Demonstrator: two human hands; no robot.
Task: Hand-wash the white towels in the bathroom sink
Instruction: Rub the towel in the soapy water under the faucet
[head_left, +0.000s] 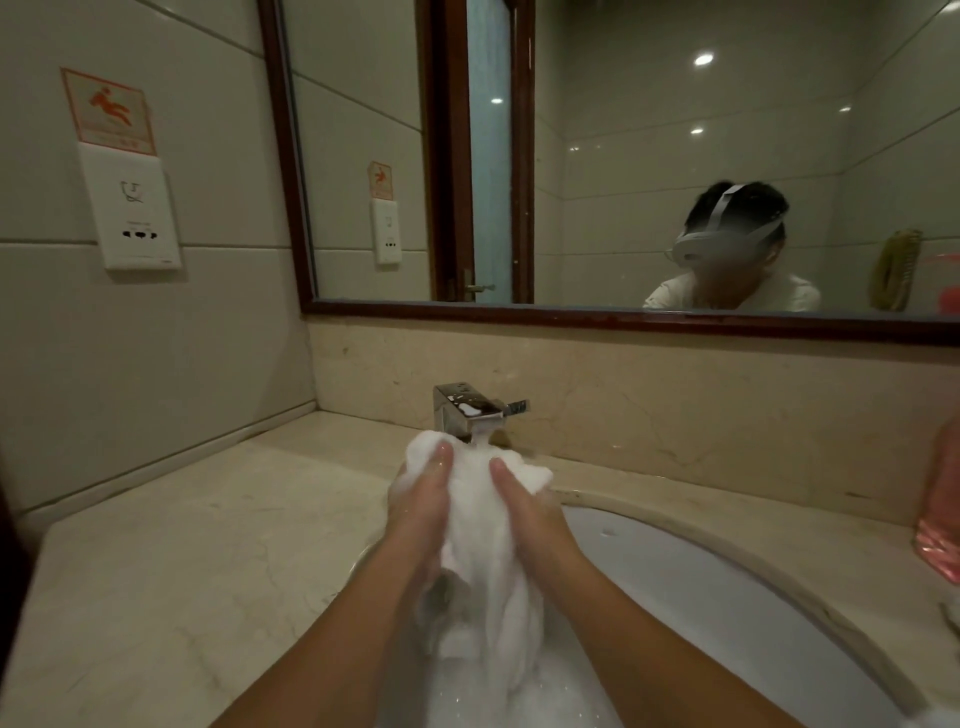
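Item: soapy white cloth towel (485, 525), bunched, held above the white oval ceramic sink (701, 582), beneath the square chrome faucet (467, 408). Left hand (422, 501) and right hand (524, 506) each grip it, fingers curled around its upper folds. Beige marble countertop (197, 545) surrounds the basin.

The pale marble counter (182, 545) spreads before me, widest toward nine o'clock. Sunk into it is the white sink (701, 571), with foamy water (467, 696) in its bowl at six o'clock. A square chrome faucet (470, 410), flecked with suds, stands on the counter at the basin's twelve o'clock. At three o'clock a pink translucent object (940, 509) sits on the counter, cut off by the edge. The lower end of the white towel (493, 545) hangs into the foam.
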